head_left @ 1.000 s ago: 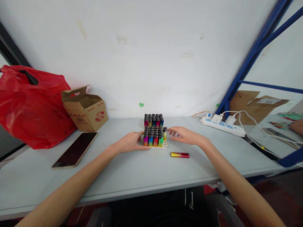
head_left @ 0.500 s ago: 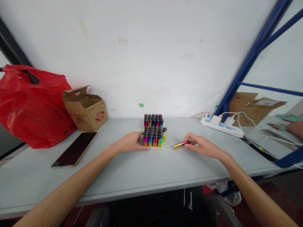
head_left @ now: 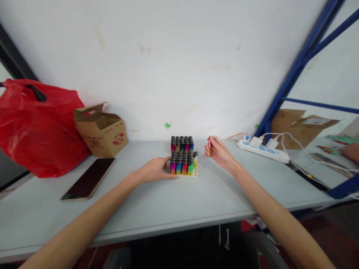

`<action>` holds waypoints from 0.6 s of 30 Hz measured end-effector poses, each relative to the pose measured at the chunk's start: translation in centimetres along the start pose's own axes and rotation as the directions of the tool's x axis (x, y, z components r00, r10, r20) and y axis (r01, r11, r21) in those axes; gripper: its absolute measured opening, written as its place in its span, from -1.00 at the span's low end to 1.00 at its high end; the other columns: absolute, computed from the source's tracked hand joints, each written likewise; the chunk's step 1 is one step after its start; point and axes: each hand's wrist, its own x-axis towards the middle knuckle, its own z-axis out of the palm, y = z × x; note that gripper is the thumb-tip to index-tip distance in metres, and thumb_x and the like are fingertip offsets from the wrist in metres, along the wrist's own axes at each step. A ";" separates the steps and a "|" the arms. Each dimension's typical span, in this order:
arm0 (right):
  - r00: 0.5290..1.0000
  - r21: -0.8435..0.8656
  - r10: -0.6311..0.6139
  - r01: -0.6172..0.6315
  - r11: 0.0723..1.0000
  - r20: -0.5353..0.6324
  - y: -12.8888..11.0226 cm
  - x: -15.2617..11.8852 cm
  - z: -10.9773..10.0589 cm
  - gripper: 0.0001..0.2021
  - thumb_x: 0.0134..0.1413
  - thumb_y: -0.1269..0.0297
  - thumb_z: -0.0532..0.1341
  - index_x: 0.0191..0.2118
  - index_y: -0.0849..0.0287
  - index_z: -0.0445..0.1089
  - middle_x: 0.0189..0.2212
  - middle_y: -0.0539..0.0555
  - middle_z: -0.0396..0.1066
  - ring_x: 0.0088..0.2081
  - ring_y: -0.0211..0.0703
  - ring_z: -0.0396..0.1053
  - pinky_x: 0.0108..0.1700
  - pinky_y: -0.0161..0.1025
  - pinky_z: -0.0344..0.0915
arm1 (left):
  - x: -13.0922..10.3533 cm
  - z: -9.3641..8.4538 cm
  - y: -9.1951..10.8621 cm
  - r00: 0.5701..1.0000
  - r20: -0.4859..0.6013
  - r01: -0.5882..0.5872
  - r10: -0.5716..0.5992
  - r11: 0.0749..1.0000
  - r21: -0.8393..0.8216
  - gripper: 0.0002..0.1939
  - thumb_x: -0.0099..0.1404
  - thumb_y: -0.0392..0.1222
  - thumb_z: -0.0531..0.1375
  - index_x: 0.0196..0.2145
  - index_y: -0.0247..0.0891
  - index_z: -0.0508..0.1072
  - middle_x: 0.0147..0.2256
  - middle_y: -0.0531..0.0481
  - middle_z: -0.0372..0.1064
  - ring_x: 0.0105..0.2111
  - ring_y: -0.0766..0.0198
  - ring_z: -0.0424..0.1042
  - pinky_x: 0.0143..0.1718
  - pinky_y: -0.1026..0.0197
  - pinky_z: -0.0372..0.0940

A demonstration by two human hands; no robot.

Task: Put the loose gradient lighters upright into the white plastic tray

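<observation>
Several multicoloured lighters [head_left: 181, 167] with black tops stand upright in rows in a white tray [head_left: 195, 173]. My left hand [head_left: 155, 170] grips the left side of this group, its thumb along the front and its fingers behind. At the tray's right end one yellowish lighter [head_left: 195, 159] stands at the back, with bare slots in front of it. A red and gold lighter [head_left: 210, 146] is held upright in the fingers of my right hand [head_left: 219, 151], above the table to the right of the tray. Behind stands a second block of lighters [head_left: 182, 145].
On the left lie a phone [head_left: 88, 178], an open cardboard box [head_left: 103, 136] and a red plastic bag [head_left: 42, 127]. A white power strip [head_left: 263, 151] with plugs and cables sits at right, by a blue metal frame [head_left: 290, 74]. Another person's hand [head_left: 352, 152] shows at the far right edge.
My right hand has lifted the red and gold lighter off the table, moved it up and slightly left, and turned it from lying to upright. My left hand stays at the tray.
</observation>
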 end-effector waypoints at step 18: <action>0.959 -0.636 -0.253 0.116 0.763 -0.128 2.9 -0.6 0.7 -0.55 0.24 -0.08 0.09 -0.57 0.09 0.12 -0.64 -0.08 0.09 -0.56 -0.28 0.05 -0.52 -0.29 0.01 | 0.0 0.1 -0.1 1.000 -0.025 -0.008 0.007 0.999 -0.047 -0.29 0.12 0.42 0.29 -0.01 -0.20 0.47 -0.28 -0.05 0.56 -0.36 0.09 0.48 -0.32 0.18 0.23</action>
